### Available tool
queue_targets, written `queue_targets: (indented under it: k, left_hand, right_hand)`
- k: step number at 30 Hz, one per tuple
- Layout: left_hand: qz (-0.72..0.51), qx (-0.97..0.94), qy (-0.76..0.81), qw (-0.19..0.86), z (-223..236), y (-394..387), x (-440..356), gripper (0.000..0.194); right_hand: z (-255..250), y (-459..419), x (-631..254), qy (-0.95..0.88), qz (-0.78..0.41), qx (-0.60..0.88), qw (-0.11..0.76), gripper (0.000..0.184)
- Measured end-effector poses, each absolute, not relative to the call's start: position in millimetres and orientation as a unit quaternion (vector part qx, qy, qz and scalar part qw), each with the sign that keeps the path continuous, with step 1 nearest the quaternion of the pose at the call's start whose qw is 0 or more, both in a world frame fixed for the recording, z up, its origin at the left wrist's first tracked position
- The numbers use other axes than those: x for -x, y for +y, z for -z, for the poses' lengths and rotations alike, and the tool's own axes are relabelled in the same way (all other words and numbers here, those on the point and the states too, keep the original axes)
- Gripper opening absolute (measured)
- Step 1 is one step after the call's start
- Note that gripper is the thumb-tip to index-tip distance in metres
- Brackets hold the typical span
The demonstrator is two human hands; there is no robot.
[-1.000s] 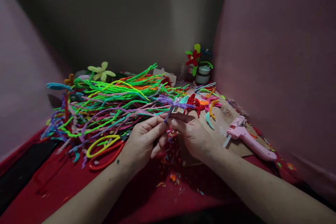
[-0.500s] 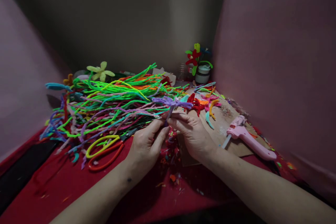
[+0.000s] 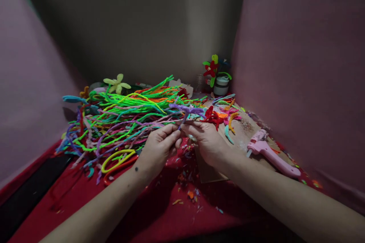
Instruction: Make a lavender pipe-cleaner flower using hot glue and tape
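Two hands meet just in front of the pipe-cleaner pile [image 3: 125, 115]: left hand [image 3: 158, 148] and right hand [image 3: 207, 142] both pinch the purple flower [image 3: 186, 110] by its stem. Twisting goes best with the pinch kept close under the petals, so they stay spread.

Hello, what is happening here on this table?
A person is holding a small purple pipe-cleaner flower by its stem, pinched between the left hand and the right hand above a red cloth. A big pile of colourful pipe cleaners lies behind the hands. A pink glue gun rests on cardboard to the right.
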State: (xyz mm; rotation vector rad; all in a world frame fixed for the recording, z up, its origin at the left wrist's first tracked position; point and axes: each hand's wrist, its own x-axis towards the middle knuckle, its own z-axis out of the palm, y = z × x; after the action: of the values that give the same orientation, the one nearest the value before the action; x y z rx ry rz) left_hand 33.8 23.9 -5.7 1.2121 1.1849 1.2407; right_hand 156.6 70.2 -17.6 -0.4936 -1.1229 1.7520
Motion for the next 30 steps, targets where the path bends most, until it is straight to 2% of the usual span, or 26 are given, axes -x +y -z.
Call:
queue_targets:
  k: [9, 12, 17, 20, 27, 30]
  left_hand:
    - [-0.523, -0.431, 0.34, 0.652, 12, 33, -27, 0.016]
    - [-0.509, -0.427, 0.298, 0.685, 22, 32, -22, 0.016]
    - [-0.492, -0.426, 0.283, 0.704, 28, 31, -19, 0.016]
    - [-0.495, -0.456, 0.344, 0.654, 24, 30, -22, 0.014]
    - [-0.477, -0.614, 0.5, 0.38, 30, 27, -26, 0.032]
    - [-0.471, -0.64, 0.53, 0.297, 35, 26, -26, 0.027]
  right_hand:
    - [15, 81, -159, -0.496, -0.72, 0.194, 0.445, 0.017]
    - [23, 78, -158, -0.508, -0.717, 0.151, 0.453, 0.017]
    - [30, 74, -158, -0.511, -0.706, 0.162, 0.463, 0.016]
    - [32, 74, -158, -0.503, -0.704, 0.176, 0.469, 0.014]
    - [40, 71, -158, -0.479, -0.725, 0.174, 0.463, 0.013]
    - [43, 70, -158, -0.484, -0.723, 0.169, 0.463, 0.01]
